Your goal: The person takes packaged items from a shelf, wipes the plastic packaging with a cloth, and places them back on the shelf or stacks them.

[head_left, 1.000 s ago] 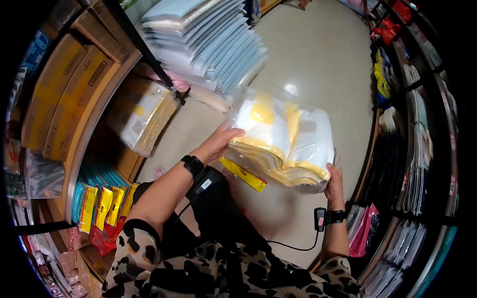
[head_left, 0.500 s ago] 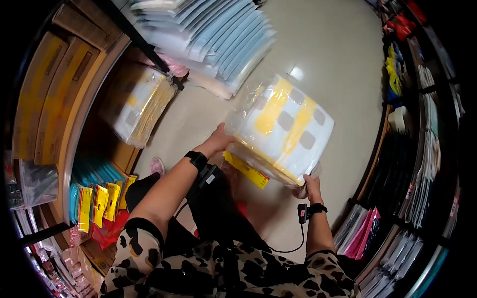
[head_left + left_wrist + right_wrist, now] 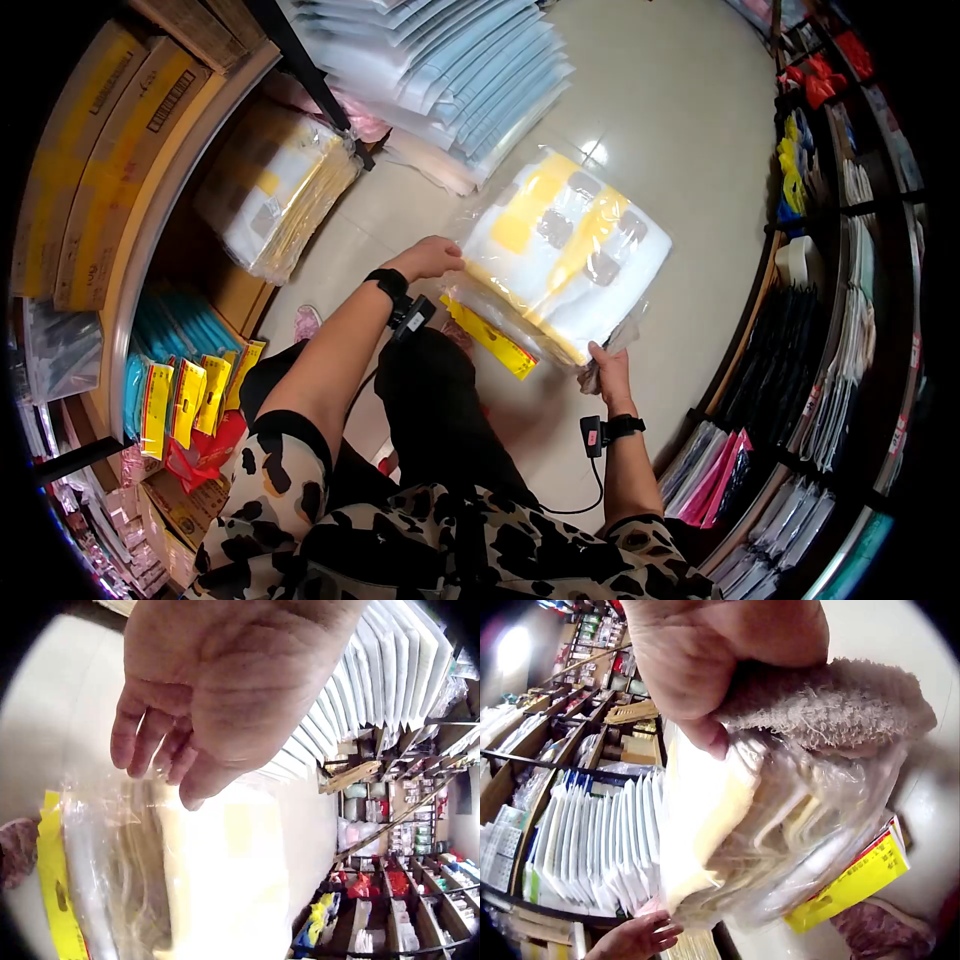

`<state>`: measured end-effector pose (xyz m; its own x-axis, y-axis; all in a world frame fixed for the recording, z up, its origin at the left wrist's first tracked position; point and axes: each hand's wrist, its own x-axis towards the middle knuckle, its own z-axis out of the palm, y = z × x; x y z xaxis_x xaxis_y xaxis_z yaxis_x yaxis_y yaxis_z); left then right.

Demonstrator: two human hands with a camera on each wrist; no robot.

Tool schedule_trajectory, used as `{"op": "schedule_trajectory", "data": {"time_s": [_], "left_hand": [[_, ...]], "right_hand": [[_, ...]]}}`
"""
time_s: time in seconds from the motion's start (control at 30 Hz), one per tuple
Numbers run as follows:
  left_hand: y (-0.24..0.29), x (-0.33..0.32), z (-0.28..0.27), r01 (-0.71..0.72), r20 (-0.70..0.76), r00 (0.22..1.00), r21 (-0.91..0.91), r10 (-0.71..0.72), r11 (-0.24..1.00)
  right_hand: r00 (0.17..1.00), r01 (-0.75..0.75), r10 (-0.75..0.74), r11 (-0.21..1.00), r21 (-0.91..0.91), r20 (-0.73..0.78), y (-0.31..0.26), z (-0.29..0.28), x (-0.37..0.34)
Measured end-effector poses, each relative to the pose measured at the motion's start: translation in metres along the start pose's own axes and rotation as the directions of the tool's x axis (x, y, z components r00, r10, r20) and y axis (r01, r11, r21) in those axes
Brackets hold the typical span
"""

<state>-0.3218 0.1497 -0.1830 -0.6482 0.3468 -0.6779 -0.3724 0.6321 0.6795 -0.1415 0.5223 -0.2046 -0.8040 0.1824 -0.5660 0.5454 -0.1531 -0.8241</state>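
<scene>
A clear plastic package of folded white cloths with yellow and grey patches [image 3: 570, 250] is held out over the floor. At its left corner, my left hand [image 3: 432, 258] pinches the plastic edge; the left wrist view shows the thumb and bent fingertips there, the palm [image 3: 240, 682] off the package. My right hand [image 3: 612, 372] grips the near right corner, thumb on top. In the right wrist view a fuzzy greyish-pink cloth [image 3: 840, 705] bulges beside that hand [image 3: 727, 652]. Below the package's near side shows a yellow label [image 3: 492, 338].
Left shelving holds cartons [image 3: 125, 180], a similar wrapped package [image 3: 275, 195] and teal packs with yellow labels [image 3: 190, 390]. A tall stack of pale blue packs [image 3: 450, 85] stands ahead. Right shelves [image 3: 820, 290] hold many bagged goods. Tiled floor [image 3: 660, 110] lies between.
The package, bent in the middle a second ago, has flattened out and turned its patterned top up. My right hand has moved left and nearer my body; my left hand has risen slightly.
</scene>
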Motion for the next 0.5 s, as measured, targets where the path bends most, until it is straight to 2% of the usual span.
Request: {"op": "schedule_trajectory", "data": {"time_s": [0.1, 0.13, 0.23, 0.27, 0.37, 0.4, 0.5], "left_hand": [[-0.019, -0.012, -0.013, 0.014, 0.029, 0.999, 0.026, -0.015, 1.000], [-0.027, -0.017, -0.015, 0.036, 0.041, 0.999, 0.020, -0.037, 0.999], [-0.052, -0.023, -0.010, -0.036, -0.026, 0.999, 0.006, 0.036, 0.999], [-0.057, -0.023, -0.008, -0.029, 0.000, 1.000, -0.082, 0.029, 0.996], [-0.045, -0.039, -0.002, -0.041, 0.048, 0.997, -0.267, 0.056, 0.963], [-0.050, -0.037, 0.000, -0.028, 0.046, 0.998, -0.285, 0.042, 0.958], [-0.054, -0.035, -0.001, 0.002, 0.036, 0.999, -0.327, 0.010, 0.945]], "right_hand": [[0.991, 0.125, -0.124, 0.992, 0.007, -0.043, 0.017, 0.020, -0.003], [0.992, 0.121, -0.121, 0.993, -0.005, -0.041, 0.024, 0.022, -0.004], [0.997, -0.051, 0.045, 0.995, -0.084, -0.069, 0.046, 0.015, -0.002], [0.991, -0.106, 0.097, 0.990, -0.098, -0.092, 0.056, 0.010, 0.002], [0.947, -0.233, 0.223, 0.972, -0.013, -0.231, 0.037, 0.023, -0.002], [0.962, -0.175, 0.173, 0.984, 0.010, -0.212, 0.040, 0.021, 0.001], [0.980, -0.152, 0.147, 0.988, -0.026, -0.134, 0.033, 0.015, -0.001]]}}
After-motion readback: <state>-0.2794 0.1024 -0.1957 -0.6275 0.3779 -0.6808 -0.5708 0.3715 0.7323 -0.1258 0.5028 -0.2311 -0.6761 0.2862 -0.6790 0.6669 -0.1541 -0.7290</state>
